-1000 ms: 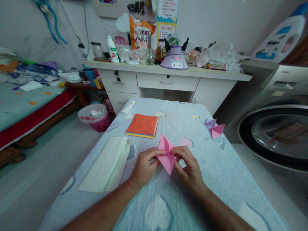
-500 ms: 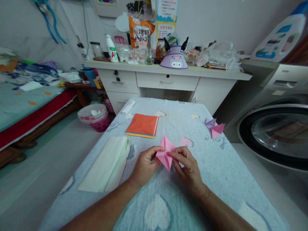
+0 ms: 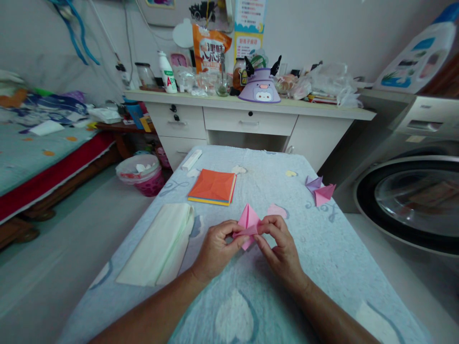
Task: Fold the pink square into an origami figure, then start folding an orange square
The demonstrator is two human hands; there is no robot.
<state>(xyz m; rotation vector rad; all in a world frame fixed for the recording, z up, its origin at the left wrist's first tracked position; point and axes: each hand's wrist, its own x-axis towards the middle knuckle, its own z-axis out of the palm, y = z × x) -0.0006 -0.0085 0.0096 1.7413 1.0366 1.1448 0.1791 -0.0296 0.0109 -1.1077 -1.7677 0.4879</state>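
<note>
Between left hand (image 3: 217, 248) and right hand (image 3: 281, 243): pink paper (image 3: 248, 217), pinched from both sides.
Beyond the grip, leftward: orange paper (image 3: 214, 185).
Folding: best with edges aligned, pressed evenly.

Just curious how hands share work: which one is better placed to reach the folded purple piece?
Probably the right hand: it is nearer the purple piece on the right side of the table. The left hand is farther away. Both hands hold the pink paper, so the right would have to let go.
</note>
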